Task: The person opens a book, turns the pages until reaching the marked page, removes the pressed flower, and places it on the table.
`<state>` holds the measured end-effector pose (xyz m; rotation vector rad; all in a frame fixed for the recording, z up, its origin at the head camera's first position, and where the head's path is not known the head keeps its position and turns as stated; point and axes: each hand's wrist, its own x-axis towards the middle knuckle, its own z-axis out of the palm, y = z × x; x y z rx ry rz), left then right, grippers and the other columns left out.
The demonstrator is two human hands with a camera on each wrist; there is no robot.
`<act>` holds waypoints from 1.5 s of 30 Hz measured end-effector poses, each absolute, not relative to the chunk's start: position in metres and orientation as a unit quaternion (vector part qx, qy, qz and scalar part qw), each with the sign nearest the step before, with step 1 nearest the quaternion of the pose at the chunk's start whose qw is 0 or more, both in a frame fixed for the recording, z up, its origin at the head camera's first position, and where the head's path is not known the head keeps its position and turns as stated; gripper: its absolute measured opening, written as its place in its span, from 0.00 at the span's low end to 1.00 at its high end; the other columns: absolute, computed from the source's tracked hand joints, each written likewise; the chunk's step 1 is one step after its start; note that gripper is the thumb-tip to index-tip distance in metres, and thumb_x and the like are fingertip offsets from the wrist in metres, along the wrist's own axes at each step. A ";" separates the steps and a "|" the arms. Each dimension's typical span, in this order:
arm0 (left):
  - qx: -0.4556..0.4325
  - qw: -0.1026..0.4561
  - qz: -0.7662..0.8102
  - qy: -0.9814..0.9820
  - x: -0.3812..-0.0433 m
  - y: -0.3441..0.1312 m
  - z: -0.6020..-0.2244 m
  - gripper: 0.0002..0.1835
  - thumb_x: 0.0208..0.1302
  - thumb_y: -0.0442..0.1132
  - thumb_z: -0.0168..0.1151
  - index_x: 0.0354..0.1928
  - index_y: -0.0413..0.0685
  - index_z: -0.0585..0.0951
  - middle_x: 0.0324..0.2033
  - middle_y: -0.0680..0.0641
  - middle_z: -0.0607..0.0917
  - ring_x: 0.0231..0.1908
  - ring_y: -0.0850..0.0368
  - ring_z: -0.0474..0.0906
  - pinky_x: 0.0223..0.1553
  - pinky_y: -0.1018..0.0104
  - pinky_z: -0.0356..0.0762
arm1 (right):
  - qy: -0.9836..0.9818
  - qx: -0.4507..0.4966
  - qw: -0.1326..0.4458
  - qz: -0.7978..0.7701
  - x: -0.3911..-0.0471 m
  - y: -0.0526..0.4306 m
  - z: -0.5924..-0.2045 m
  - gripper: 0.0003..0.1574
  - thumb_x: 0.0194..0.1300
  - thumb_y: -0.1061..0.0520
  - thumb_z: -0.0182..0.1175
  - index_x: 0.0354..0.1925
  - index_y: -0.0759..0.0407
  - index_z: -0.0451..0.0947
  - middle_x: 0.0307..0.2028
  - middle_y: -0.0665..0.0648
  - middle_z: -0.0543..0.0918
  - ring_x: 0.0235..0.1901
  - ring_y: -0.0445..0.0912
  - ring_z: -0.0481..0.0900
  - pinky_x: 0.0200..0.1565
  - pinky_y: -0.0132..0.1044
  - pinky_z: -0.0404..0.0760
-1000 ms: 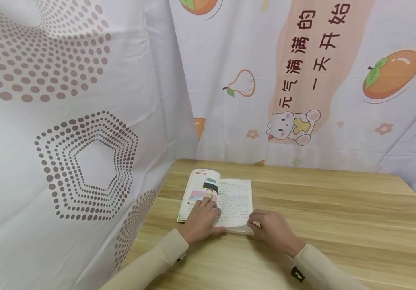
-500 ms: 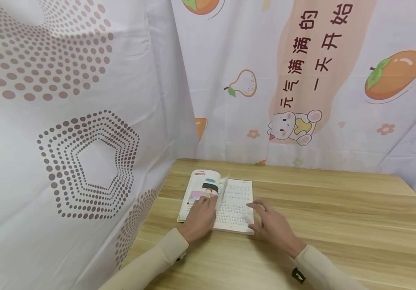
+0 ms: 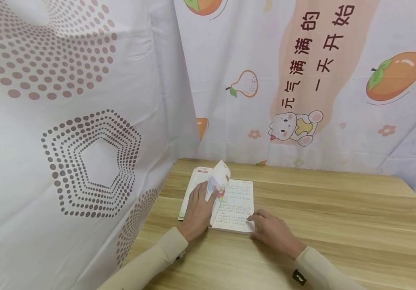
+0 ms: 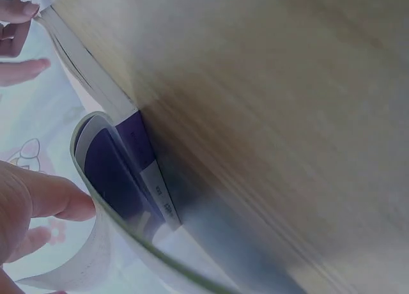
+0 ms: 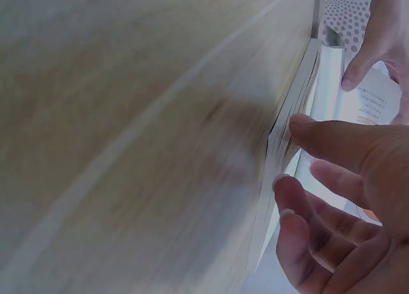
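Observation:
An open book (image 3: 235,205) lies on the table, with an illustrated leaf (image 3: 220,181) curling up from its middle. My left hand (image 3: 197,209) rests on the left-hand pages, fingers extended, its thumb touching the raised leaf. In the left wrist view, a page curves beside the fingers and the dark spine (image 4: 140,140) shows. At the lower right corner of the book, my right hand (image 3: 271,229) pinches the page edge with bent fingers. The right wrist view shows the thumb against the page block (image 5: 300,96), the index finger over the page and the other fingers curled.
The wooden table (image 3: 320,209) extends to the right of the book. A dotted white curtain (image 3: 95,161) hangs close on the left, and a fruit-printed curtain (image 3: 237,121) hangs behind the table's far edge.
A leaf has swung from the right side toward the left and now stands curled near the left thumb. My right hand let go of it, spread, then came back to the lower right corner.

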<state>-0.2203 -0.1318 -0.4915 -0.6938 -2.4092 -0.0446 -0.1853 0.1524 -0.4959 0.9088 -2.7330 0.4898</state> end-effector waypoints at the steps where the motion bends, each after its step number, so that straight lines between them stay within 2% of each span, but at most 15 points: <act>1: -0.259 0.309 -0.013 -0.915 -0.221 -0.132 -0.492 0.27 0.60 0.28 0.70 0.63 0.45 0.78 0.68 0.28 0.66 0.66 0.32 0.64 0.60 0.44 0.71 | -0.930 0.311 0.107 0.164 -0.185 0.153 -0.497 0.25 0.53 0.51 0.80 0.48 0.57 0.87 0.49 0.56 0.83 0.40 0.45 0.84 0.38 0.40 0.84; 7: -0.255 0.313 0.002 -0.915 -0.221 -0.134 -0.491 0.19 0.59 0.30 0.66 0.54 0.43 0.84 0.68 0.34 0.70 0.69 0.33 0.61 0.59 0.41 0.66 | -0.927 0.329 0.106 0.145 -0.185 0.156 -0.497 0.12 0.57 0.53 0.77 0.40 0.54 0.89 0.45 0.52 0.84 0.39 0.45 0.85 0.36 0.38 0.85; 11: -0.270 0.306 0.005 -0.913 -0.221 -0.134 -0.490 0.16 0.55 0.31 0.69 0.47 0.43 0.87 0.63 0.38 0.76 0.65 0.38 0.67 0.58 0.43 0.70 | -0.919 0.350 0.123 0.137 -0.184 0.156 -0.495 0.07 0.60 0.56 0.75 0.38 0.54 0.90 0.43 0.52 0.86 0.40 0.45 0.86 0.38 0.39 0.86; 15: -0.293 0.275 -0.010 -0.916 -0.218 -0.133 -0.488 0.15 0.55 0.29 0.71 0.46 0.45 0.88 0.60 0.40 0.80 0.62 0.41 0.72 0.57 0.49 0.76 | -0.908 0.367 0.149 0.134 -0.183 0.155 -0.495 0.04 0.61 0.58 0.74 0.37 0.55 0.90 0.39 0.50 0.87 0.38 0.44 0.86 0.39 0.38 0.86; 21: -0.316 0.237 -0.026 -0.918 -0.216 -0.133 -0.489 0.13 0.55 0.27 0.69 0.42 0.47 0.89 0.60 0.43 0.83 0.62 0.44 0.75 0.57 0.51 0.78 | -0.896 0.381 0.189 0.127 -0.184 0.152 -0.497 0.03 0.61 0.60 0.73 0.36 0.55 0.89 0.36 0.48 0.86 0.34 0.42 0.86 0.34 0.37 0.85; 25: -0.332 0.233 -0.021 -0.914 -0.214 -0.133 -0.492 0.08 0.57 0.28 0.68 0.39 0.44 0.89 0.55 0.43 0.86 0.61 0.44 0.77 0.58 0.52 0.79 | -0.892 0.384 0.199 0.129 -0.185 0.152 -0.497 0.01 0.63 0.59 0.72 0.35 0.55 0.89 0.35 0.46 0.86 0.32 0.40 0.85 0.32 0.35 0.84; 28: -0.339 0.226 -0.020 -0.913 -0.214 -0.133 -0.493 0.08 0.59 0.30 0.67 0.40 0.44 0.89 0.52 0.44 0.86 0.61 0.45 0.77 0.60 0.52 0.77 | -0.892 0.383 0.199 0.130 -0.186 0.152 -0.497 0.00 0.62 0.60 0.72 0.34 0.55 0.89 0.35 0.46 0.86 0.32 0.40 0.85 0.32 0.35 0.84; 35: -0.366 0.207 -0.047 -0.906 -0.213 -0.131 -0.491 0.05 0.63 0.31 0.66 0.35 0.47 0.89 0.50 0.46 0.88 0.62 0.44 0.77 0.62 0.50 0.75 | -0.889 0.379 0.210 0.146 -0.186 0.151 -0.493 0.08 0.55 0.63 0.75 0.31 0.51 0.89 0.34 0.44 0.87 0.33 0.38 0.85 0.33 0.34 0.84; 38: -0.366 0.200 -0.055 -0.907 -0.212 -0.130 -0.492 0.05 0.65 0.38 0.67 0.33 0.49 0.89 0.49 0.47 0.88 0.62 0.43 0.77 0.61 0.49 0.74 | -0.891 0.370 0.209 0.160 -0.186 0.151 -0.491 0.09 0.53 0.64 0.77 0.30 0.50 0.88 0.33 0.43 0.86 0.32 0.37 0.85 0.33 0.33 0.84; 41: -0.358 0.191 -0.052 -0.913 -0.212 -0.129 -0.492 0.13 0.67 0.53 0.68 0.31 0.53 0.88 0.48 0.49 0.88 0.60 0.46 0.77 0.59 0.50 0.74 | -0.892 0.359 0.206 0.179 -0.187 0.151 -0.489 0.10 0.53 0.64 0.77 0.28 0.49 0.87 0.32 0.42 0.86 0.30 0.34 0.82 0.32 0.33 0.83; 43: -0.353 0.186 -0.046 -0.916 -0.212 -0.129 -0.493 0.20 0.63 0.63 0.69 0.32 0.55 0.88 0.47 0.51 0.87 0.58 0.48 0.76 0.56 0.52 0.73 | -0.893 0.351 0.206 0.192 -0.188 0.150 -0.488 0.10 0.53 0.63 0.77 0.28 0.49 0.87 0.32 0.41 0.86 0.29 0.32 0.79 0.31 0.32 0.81; 45: -0.352 0.182 -0.038 -0.917 -0.212 -0.128 -0.494 0.24 0.58 0.68 0.70 0.33 0.55 0.88 0.46 0.53 0.87 0.55 0.50 0.76 0.53 0.54 0.73 | -0.892 0.345 0.209 0.203 -0.188 0.150 -0.488 0.10 0.54 0.62 0.78 0.29 0.49 0.87 0.33 0.41 0.86 0.28 0.31 0.77 0.30 0.31 0.80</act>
